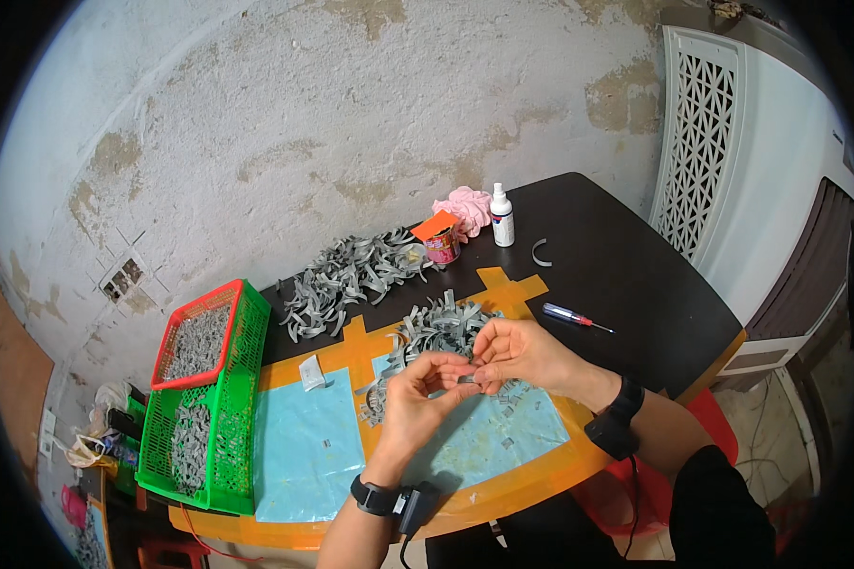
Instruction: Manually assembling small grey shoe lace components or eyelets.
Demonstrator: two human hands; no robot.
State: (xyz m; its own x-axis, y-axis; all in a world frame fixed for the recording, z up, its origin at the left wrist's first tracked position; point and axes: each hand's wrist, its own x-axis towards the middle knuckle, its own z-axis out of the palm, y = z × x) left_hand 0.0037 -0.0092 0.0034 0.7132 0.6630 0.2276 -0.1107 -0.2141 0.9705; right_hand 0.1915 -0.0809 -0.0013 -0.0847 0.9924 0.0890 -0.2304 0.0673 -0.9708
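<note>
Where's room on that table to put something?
Free: black tabletop right of the curved strip and screwdriver; most of the blue sheet between green basket and orange tape, below the white packet. Crowded: grey strips beyond the left hand and right hand.

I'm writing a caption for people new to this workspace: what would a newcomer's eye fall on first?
Probably the bright green basket at the table's left end, with a red basket at its far end. Next come the heaps of curved grey strips: a far heap toward the wall and a near heap just beyond the hands. Above the blue sheet, the left hand and right hand meet at a small grey piece.
</note>
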